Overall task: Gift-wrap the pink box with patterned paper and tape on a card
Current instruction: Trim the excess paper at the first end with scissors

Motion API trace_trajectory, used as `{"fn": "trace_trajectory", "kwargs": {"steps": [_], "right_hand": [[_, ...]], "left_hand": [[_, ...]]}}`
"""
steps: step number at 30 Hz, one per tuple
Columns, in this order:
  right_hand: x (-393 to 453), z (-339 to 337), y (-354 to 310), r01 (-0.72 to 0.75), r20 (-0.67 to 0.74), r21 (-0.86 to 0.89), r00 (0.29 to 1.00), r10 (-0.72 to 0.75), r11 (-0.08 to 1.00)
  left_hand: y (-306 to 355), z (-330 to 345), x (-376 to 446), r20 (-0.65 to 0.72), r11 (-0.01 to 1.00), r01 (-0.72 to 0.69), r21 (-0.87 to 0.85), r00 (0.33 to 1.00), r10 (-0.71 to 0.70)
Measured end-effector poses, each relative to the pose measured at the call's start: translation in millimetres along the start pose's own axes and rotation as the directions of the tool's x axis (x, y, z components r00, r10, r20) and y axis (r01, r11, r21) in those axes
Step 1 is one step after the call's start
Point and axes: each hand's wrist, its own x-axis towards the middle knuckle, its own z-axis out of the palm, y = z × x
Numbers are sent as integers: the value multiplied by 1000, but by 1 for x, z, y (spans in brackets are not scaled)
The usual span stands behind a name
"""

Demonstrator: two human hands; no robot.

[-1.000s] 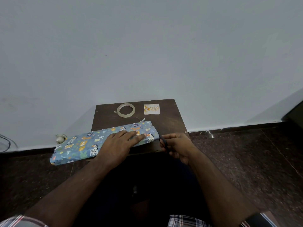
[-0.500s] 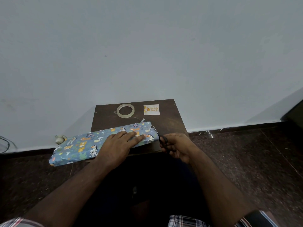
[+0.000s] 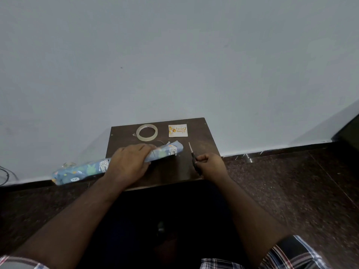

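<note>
My left hand grips the roll of patterned paper lying across the worktop; my right hand holds scissors, blades apparently closed. Next: unroll and cut a sheet. No pink box shows.

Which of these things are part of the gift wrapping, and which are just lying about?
For the job: patterned paper roll under the left hand; scissors in the right hand; tape ring; card.

Lying about: small whitish object by the wall; dark cable at far left.
</note>
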Motion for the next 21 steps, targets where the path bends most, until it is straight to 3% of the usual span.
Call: {"fn": "trace_trajectory", "kwargs": {"steps": [3,7,12,21], "right_hand": [[12,2,-3,63,-26,-347,997,-77,936],[30,10,-3,101,-13,-567,991,-131,817],[46,23,-12,126,-11,-663,984,-178,738],[59,26,-17,158,61,-755,983,-172,636]], "left_hand": [[-5,-18,15,58,998,60,10,996,-61],[-17,-37,38,190,989,147,-32,972,-139],[-33,-41,54,270,970,212,-121,947,-173],[-35,-33,60,252,959,221,-179,952,-172]]}}
